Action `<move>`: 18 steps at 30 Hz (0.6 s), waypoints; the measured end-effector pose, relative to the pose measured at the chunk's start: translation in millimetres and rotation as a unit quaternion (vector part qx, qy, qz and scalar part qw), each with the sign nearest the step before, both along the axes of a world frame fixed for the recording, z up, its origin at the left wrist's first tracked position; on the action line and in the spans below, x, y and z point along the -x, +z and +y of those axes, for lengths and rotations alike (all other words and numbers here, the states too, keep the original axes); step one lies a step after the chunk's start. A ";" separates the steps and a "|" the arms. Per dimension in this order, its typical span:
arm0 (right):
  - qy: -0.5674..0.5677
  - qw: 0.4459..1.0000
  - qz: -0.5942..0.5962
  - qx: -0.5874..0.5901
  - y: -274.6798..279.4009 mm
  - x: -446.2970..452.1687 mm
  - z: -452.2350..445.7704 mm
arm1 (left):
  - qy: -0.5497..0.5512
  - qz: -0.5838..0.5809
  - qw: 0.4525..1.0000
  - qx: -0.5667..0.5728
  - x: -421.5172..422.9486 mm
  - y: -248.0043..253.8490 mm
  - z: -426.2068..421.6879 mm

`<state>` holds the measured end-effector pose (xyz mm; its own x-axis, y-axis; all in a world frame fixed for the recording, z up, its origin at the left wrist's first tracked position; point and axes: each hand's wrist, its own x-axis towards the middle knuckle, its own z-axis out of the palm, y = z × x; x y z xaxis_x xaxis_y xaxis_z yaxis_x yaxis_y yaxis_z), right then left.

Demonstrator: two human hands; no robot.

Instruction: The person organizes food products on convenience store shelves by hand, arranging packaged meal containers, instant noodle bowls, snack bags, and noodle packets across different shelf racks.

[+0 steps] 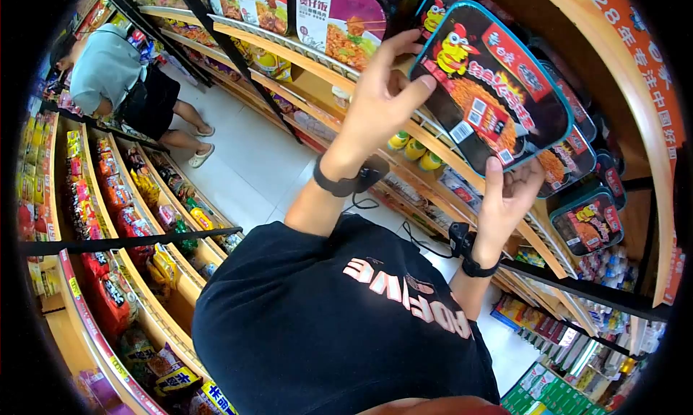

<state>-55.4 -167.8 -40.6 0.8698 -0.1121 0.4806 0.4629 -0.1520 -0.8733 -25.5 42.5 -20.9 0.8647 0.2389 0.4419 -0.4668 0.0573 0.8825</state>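
Note:
A black instant noodle box with a teal rim is tilted in front of the shelf, its front showing a cartoon chicken and a bowl of noodles. My left hand grips its upper left side, thumb on the front and some fingers hidden behind. At the lower edge, my right hand is closed around the box with the thumb in front. More boxes of the same look sit behind it, one of them a smaller-looking box to the lower right. Both wrists wear black straps.
Purple-and-white meal boxes stand on the wooden shelf to the upper left. Along the left, a curved rack holds many bagged snacks. A person in a light top bends over farther down the tiled aisle. Green boxes are low at right.

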 end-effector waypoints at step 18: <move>-0.163 0.975 -0.015 0.149 -7.5 -36.5 24.9 | 0.051 0.001 0.990 -0.133 -13.1 -36.2 20.5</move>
